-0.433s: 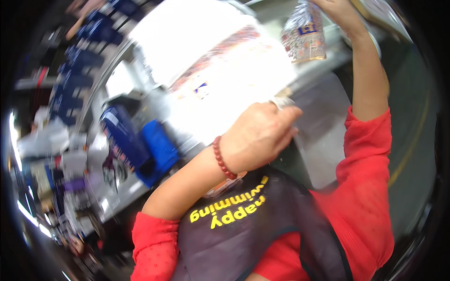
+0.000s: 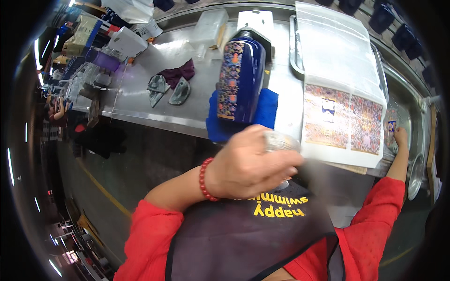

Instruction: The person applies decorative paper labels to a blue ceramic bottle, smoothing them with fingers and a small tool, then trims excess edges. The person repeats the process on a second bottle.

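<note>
My left hand (image 2: 248, 164), with a red bead bracelet at the wrist, is raised in front of my apron. Its fingers are closed on a small whitish wad (image 2: 280, 141), blurred, whose kind I cannot make out. Far to the right, my right hand (image 2: 401, 136) reaches over a metal basin (image 2: 412, 100). It pinches the edge of a small patterned decal sheet (image 2: 392, 122) there. Beyond my left hand, a dark blue bottle (image 2: 253, 77) with a colourful floral panel rests on a folded blue cloth (image 2: 216, 117).
Patterned decal sheets (image 2: 365, 122) under a white sheet (image 2: 335, 44) lie on a metal tray. Left on the steel table (image 2: 136, 89) are a purple cloth (image 2: 180, 72), dark-grey patterned pieces (image 2: 179, 92) and a clear plastic box (image 2: 209, 30). A round metal dish (image 2: 415, 177) sits at far right.
My view has swung left, bringing the bottle and table to the middle. My right hand has lowered the decal sheet into the basin. My left hand still grips the wad.
</note>
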The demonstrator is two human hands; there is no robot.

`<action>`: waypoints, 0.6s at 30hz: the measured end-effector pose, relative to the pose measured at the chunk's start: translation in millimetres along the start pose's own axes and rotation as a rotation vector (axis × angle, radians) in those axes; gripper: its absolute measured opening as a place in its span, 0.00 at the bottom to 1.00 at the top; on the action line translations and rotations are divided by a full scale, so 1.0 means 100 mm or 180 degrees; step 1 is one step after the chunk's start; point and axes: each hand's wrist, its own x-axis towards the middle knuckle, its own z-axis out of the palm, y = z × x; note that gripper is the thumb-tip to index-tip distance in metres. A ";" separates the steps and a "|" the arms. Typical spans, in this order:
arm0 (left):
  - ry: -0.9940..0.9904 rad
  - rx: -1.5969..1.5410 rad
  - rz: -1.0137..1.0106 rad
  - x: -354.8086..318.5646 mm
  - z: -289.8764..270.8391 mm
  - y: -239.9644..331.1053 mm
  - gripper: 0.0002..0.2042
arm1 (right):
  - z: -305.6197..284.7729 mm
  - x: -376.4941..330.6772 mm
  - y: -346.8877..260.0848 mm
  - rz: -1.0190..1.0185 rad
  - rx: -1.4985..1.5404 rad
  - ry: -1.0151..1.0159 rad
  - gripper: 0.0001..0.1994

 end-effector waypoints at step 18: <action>0.0248 0.1702 -0.0436 -0.36 -0.24 -0.85 0.47 | -3.45 -1.62 -3.29 -0.1456 0.0740 0.1720 0.11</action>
